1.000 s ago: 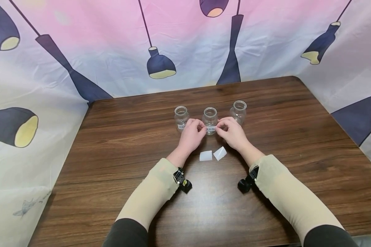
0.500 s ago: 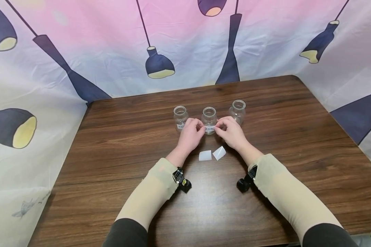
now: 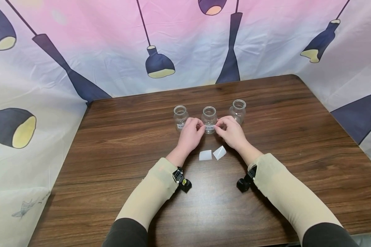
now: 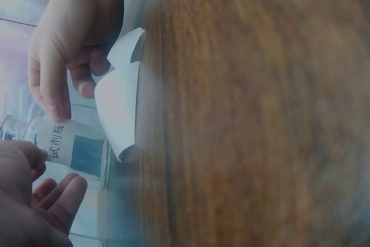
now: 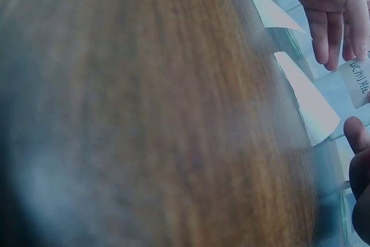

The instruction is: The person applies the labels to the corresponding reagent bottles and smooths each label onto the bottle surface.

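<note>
The left hand [image 3: 190,133] and the right hand [image 3: 232,132] each pinch one end of the label [image 3: 210,127], which lies across the front of the jar [image 3: 209,118] between them. It seems best to hold it level, then press from the middle outward, avoiding wrinkles.

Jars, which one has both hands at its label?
The middle jar: the left hand and right hand hold its label at either end. The left jar and right jar flank it, gripped by neither.
</note>
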Demonstrator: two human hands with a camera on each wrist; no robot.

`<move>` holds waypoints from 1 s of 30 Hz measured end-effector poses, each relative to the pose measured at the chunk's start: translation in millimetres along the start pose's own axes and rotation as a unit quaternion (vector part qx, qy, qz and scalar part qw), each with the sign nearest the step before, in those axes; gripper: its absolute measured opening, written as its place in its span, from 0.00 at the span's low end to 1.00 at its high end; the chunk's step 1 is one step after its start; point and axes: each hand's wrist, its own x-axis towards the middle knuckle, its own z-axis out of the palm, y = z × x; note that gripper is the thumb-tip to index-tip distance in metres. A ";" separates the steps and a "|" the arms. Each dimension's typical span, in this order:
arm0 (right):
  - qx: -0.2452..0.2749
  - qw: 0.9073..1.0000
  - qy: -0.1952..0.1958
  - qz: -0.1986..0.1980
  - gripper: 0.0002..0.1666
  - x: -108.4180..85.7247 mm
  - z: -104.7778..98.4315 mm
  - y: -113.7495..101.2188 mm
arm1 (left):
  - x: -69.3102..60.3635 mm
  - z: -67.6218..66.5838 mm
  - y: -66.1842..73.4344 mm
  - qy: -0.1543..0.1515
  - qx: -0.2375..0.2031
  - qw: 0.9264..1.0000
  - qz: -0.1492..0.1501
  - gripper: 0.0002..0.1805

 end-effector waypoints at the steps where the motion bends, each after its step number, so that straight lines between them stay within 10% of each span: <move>1: -0.001 1.000 0.000 0.000 0.04 0.0 0.0 0.1 | 0.0 0.2 -0.2 0.002 -0.001 1.000 0.000 0.05; 8: -0.001 1.000 -0.007 0.012 0.06 0.3 -0.9 -0.5 | 0.7 -0.5 0.1 0.005 -0.024 1.000 -0.016 0.09; 17: 0.044 0.998 -0.041 0.030 0.34 -0.2 -4.5 -0.8 | 2.5 -0.8 0.0 -0.022 -0.079 0.996 -0.034 0.30; 30: -0.005 0.997 -0.071 0.015 0.38 2.8 -6.8 -0.2 | 2.1 1.0 4.8 -0.049 0.013 0.998 -0.029 0.31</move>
